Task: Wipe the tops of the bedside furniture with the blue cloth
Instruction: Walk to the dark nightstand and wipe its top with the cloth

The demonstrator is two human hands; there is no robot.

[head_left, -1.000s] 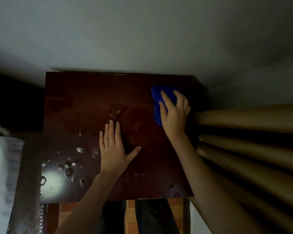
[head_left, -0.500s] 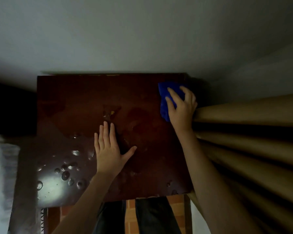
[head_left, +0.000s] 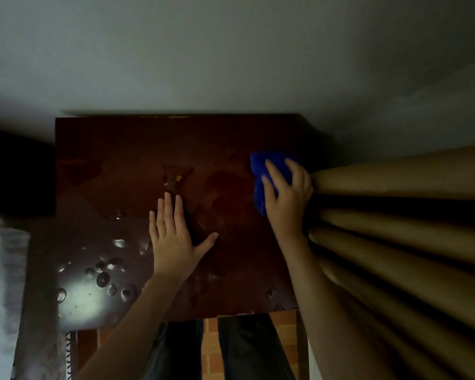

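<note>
Because the right hand (head_left: 287, 200) presses extended fingers onto the blue cloth (head_left: 261, 171) near the surface's (head_left: 121, 149) far right corner, beside the curtain (head_left: 395, 182), while the left hand (head_left: 173, 239) lies flat mid-surface, the stroke may wet the curtain and miss the front-left droplets (head_left: 104, 278).

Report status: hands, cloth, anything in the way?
Left hand flat on the tabletop. Right hand presses blue cloth at right edge. Curtain folds crowd that hand; droplets sit front-left.

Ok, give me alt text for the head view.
A right hand presses a blue cloth onto the right edge of a dark bedside table dotted with drops; the left hand lies flat mid-table, a beige curtain alongside.
</note>
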